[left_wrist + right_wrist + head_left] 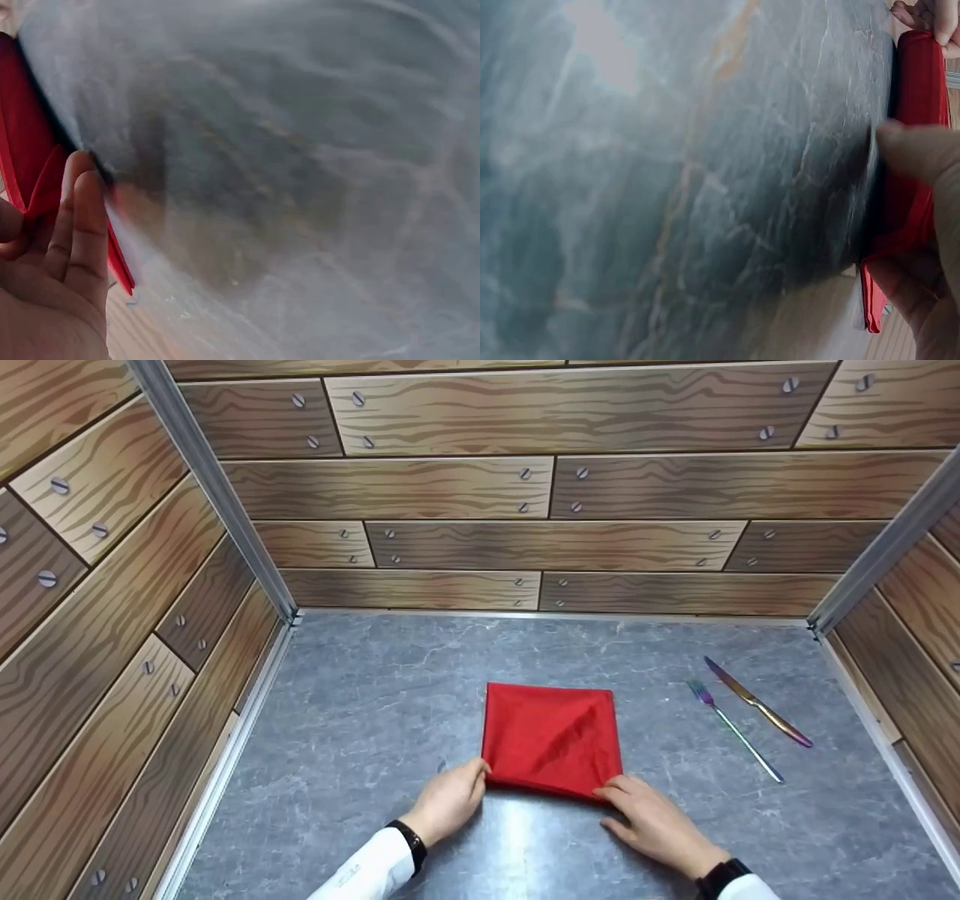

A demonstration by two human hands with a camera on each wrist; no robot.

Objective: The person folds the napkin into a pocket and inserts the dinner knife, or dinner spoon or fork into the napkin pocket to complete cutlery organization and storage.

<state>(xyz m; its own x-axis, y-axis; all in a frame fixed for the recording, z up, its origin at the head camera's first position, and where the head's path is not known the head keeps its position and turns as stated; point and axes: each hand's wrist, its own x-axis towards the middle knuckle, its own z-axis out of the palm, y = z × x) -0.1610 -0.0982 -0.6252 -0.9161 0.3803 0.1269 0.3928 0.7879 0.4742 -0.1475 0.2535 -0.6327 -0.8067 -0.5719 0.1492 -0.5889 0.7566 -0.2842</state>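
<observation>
The left hand (pixel 448 799) pinches the near-left corner of the red cloth (pixel 544 735); the right hand (pixel 654 817), loosely open, touches its near-right corner. Uneven pulling could skew the layers.

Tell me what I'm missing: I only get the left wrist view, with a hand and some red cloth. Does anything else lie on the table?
Observer: Yes, a fork and a knife, to the right of the cloth.
Visitor: What shape does the whole cloth make?
Observer: Roughly a square, in the head view.
Visitor: And where is the right hand?
Observer: At the cloth's near right corner, fingertips touching it.
</observation>
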